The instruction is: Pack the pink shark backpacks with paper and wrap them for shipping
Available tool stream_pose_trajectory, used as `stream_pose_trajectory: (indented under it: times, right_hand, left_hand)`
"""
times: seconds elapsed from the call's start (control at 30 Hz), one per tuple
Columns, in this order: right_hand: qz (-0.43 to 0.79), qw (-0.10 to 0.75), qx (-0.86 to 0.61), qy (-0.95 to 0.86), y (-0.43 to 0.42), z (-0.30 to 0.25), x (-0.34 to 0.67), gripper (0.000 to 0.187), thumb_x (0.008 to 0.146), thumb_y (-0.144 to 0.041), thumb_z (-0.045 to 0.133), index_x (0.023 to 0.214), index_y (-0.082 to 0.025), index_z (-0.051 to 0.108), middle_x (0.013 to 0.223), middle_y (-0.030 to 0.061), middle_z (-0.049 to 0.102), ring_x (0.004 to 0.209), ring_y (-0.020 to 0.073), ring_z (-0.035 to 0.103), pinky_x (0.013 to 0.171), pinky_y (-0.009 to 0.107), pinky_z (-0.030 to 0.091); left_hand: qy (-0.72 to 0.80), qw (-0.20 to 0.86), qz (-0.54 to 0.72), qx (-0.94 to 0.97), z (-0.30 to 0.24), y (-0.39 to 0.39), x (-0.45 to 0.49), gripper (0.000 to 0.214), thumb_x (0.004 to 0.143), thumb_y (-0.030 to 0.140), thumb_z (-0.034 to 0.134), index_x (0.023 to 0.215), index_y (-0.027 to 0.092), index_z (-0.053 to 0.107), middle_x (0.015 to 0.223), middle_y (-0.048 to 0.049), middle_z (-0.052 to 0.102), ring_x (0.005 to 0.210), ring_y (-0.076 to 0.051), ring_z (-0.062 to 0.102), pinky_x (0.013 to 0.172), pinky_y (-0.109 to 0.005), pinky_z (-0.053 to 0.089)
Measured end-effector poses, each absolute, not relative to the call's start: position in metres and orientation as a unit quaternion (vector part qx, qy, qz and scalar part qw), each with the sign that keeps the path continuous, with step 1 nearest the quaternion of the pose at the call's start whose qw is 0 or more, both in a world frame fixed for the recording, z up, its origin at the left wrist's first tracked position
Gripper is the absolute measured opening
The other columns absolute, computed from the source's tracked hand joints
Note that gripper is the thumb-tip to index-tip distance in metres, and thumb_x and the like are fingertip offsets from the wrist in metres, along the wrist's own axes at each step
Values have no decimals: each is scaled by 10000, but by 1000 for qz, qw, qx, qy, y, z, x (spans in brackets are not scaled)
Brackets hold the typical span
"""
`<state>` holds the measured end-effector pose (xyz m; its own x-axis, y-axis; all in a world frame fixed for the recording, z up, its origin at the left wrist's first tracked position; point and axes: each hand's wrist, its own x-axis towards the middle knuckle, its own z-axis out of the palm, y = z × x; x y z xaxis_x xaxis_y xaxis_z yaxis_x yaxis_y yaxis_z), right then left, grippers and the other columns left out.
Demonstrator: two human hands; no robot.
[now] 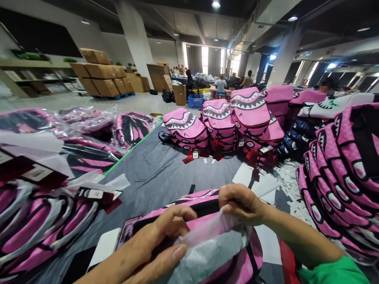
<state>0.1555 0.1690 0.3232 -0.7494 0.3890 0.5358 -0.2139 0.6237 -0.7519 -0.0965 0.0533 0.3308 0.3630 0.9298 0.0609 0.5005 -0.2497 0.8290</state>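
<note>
A pink backpack (204,201) with black trim lies on the dark table right in front of me. A thin clear plastic bag (207,244) covers its near part. My left hand (156,246) rests on the pack with its fingers closed on the plastic film. My right hand (242,203) is curled in a pinch on the bag's upper edge at the top of the pack. A green sleeve shows at my right forearm.
Bagged pink backpacks (44,221) are piled at the left. Unbagged ones with shark-mouth prints stand in stacks at the back (219,122) and right (340,173). Red tags and white paper (260,183) lie on the grey cloth (160,169). Cardboard boxes (100,75) and people are far behind.
</note>
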Motion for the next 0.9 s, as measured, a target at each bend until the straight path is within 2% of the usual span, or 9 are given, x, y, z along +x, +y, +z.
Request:
stream_pose_trajectory:
  times: [0.03, 0.1, 0.13, 0.2, 0.3, 0.4, 0.5, 0.7, 0.9]
  right_hand:
    - [447, 337, -57, -827, 169, 324, 156, 382, 1001, -556, 458, 865, -199, 473, 710, -42, 451, 606, 83, 408, 564, 205, 355]
    - [457, 296, -80, -835, 167, 327, 159, 487, 930, -685, 487, 896, -200, 467, 698, -54, 440, 577, 79, 365, 527, 208, 309]
    - [439, 275, -91, -850, 167, 329, 161, 558, 870, -758, 507, 883, -202, 462, 682, -61, 420, 576, 82, 341, 524, 216, 285]
    - [371, 241, -101, -891, 166, 332, 166, 643, 763, -845, 535, 777, -211, 428, 635, -73, 354, 592, 92, 289, 547, 240, 245]
    - [326, 203, -96, -918, 169, 332, 170, 683, 762, -857, 506, 633, -218, 302, 582, -79, 277, 603, 102, 234, 577, 266, 218]
    - [344, 195, -60, -917, 171, 331, 168, 701, 779, -857, 468, 602, -215, 250, 545, -91, 253, 579, 100, 184, 601, 278, 226]
    - [340, 198, -19, -919, 169, 329, 163, 715, 769, -860, 471, 601, -210, 224, 549, -97, 220, 571, 100, 147, 618, 286, 224]
    - [336, 162, -20, -928, 165, 331, 164, 685, 774, -836, 490, 603, -189, 345, 558, -88, 302, 551, 81, 220, 628, 274, 241]
    - [331, 160, -37, -929, 171, 336, 170, 703, 782, -870, 387, 610, -188, 389, 604, -48, 320, 589, 102, 280, 618, 262, 294]
  left_hand:
    - [482, 373, 285, 740, 332, 56, -98, 331, 931, 433, 561, 1216, 269, 601, 991, -11, 696, 832, -148, 630, 678, -177, 514]
    - [462, 382, 272, 752, 337, 60, -98, 242, 931, 443, 553, 981, 231, 658, 818, 8, 644, 711, -124, 577, 593, -162, 465]
    - [451, 384, 276, 757, 339, 62, -96, 273, 939, 444, 541, 834, 209, 634, 741, 14, 593, 654, -112, 535, 556, -162, 436]
    - [428, 391, 304, 756, 342, 65, -92, 362, 963, 448, 510, 718, 187, 564, 739, 4, 554, 660, -109, 511, 566, -174, 426]
    - [388, 396, 366, 748, 342, 72, -88, 428, 984, 506, 469, 725, 176, 551, 753, -8, 539, 679, -114, 496, 593, -202, 413]
    - [353, 368, 394, 764, 338, 83, -89, 499, 981, 569, 442, 690, 171, 516, 632, 28, 424, 580, -95, 374, 543, -229, 328]
    - [292, 366, 391, 792, 337, 99, -95, 453, 991, 516, 465, 706, 167, 509, 616, 41, 394, 569, -87, 341, 550, -239, 306]
    - [224, 498, 297, 783, 348, 124, -95, 243, 938, 336, 584, 776, 157, 552, 659, 41, 446, 590, -80, 368, 545, -213, 313]
    - [200, 496, 330, 778, 346, 137, -72, 157, 909, 192, 574, 762, 155, 533, 660, 51, 423, 602, -70, 360, 558, -188, 320]
